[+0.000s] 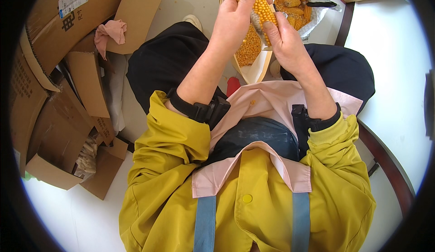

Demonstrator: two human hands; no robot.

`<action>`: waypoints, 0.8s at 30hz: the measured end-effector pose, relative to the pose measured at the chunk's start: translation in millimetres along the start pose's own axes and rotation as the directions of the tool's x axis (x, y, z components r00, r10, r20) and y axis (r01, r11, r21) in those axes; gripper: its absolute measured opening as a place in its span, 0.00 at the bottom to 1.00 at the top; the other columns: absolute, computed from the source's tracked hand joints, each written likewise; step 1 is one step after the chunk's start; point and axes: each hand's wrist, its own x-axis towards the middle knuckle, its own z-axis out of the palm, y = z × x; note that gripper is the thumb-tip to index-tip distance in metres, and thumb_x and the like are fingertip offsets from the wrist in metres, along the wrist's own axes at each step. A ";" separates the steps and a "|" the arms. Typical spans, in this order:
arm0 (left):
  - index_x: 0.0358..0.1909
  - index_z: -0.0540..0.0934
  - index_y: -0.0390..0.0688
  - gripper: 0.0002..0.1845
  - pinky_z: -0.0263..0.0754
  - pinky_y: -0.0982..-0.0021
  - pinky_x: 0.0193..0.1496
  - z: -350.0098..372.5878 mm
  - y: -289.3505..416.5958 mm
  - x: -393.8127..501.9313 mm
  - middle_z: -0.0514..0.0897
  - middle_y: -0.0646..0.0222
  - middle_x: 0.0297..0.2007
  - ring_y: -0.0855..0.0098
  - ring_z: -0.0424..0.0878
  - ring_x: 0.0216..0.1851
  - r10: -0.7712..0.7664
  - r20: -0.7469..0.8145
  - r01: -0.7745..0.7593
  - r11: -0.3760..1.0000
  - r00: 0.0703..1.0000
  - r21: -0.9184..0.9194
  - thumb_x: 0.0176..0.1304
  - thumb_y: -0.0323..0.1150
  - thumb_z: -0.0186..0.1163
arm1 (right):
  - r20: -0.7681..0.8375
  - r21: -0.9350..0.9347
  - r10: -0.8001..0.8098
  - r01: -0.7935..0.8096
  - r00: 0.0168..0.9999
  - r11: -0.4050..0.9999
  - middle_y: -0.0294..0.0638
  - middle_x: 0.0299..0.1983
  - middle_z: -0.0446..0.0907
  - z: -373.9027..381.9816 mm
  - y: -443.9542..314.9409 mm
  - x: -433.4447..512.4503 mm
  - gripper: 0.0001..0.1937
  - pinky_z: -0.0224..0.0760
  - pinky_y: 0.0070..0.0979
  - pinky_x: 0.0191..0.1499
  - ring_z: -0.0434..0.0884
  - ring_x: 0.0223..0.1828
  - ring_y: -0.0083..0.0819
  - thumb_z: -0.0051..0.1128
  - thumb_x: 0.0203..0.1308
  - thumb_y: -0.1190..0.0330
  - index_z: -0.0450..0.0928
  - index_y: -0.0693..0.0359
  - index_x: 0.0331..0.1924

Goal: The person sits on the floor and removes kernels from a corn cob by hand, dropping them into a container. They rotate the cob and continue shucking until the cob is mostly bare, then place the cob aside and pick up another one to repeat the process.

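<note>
Both of my hands grip one ear of dried corn (262,10), held at a tilt above an open box. My left hand (238,9) closes on its upper end, where some of the cob is bare. Around its lower end wraps my right hand (283,36), with the thumb lying along the kernels. A strip down the ear's left side has no kernels. Beneath it, loose yellow corn kernels (248,49) lie in the long pale box (253,74), which narrows toward me. My hands and the ear hide part of the box.
A white woven sack (314,22) of corn ears (295,9) stands beyond my right hand, with a black object on its rim. Cardboard boxes (64,126) crowd the left side, a pink cloth (110,36) on one flap. A dark wooden rail (387,163) curves along the right.
</note>
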 end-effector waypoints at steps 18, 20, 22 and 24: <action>0.45 0.69 0.34 0.15 0.73 0.74 0.42 0.1 -3.0 0.8 0.80 0.66 0.37 0.77 0.78 0.38 0.023 0.044 -0.026 0.997 0.999 0.072 0.69 0.38 0.45 | -0.034 0.069 -0.010 0.012 0.999 0.998 0.56 0.31 0.76 -2.1 -2.3 1.0 0.22 0.69 0.36 0.39 0.77 0.36 0.51 0.39 0.67 0.52 0.66 0.69 0.40; 0.44 0.69 0.34 0.15 0.72 0.74 0.42 0.6 -2.6 -1.9 0.80 0.65 0.37 0.76 0.78 0.38 0.014 0.053 -0.018 0.997 0.998 0.074 0.69 0.38 0.44 | -0.043 0.068 -0.003 0.005 0.999 0.998 0.56 0.32 0.76 -2.2 -2.8 0.4 0.23 0.69 0.35 0.40 0.78 0.37 0.50 0.39 0.67 0.52 0.66 0.69 0.41; 0.47 0.69 0.34 0.15 0.72 0.72 0.48 -0.7 -1.2 -2.7 0.79 0.63 0.42 0.73 0.77 0.44 -0.026 0.059 0.013 0.978 0.998 0.207 0.71 0.36 0.40 | -0.010 0.059 0.017 -0.016 1.000 0.998 0.49 0.33 0.74 -3.7 -3.2 0.0 0.25 0.67 0.29 0.41 0.74 0.36 0.37 0.37 0.67 0.49 0.65 0.69 0.44; 0.48 0.69 0.34 0.16 0.72 0.72 0.51 -1.0 -1.1 -2.3 0.79 0.62 0.44 0.72 0.77 0.46 -0.021 0.071 0.002 0.965 0.997 0.263 0.71 0.36 0.38 | 0.001 0.068 0.030 -0.030 1.000 0.997 0.45 0.34 0.73 -4.4 -3.8 -0.5 0.26 0.66 0.25 0.41 0.72 0.36 0.31 0.36 0.67 0.48 0.65 0.69 0.46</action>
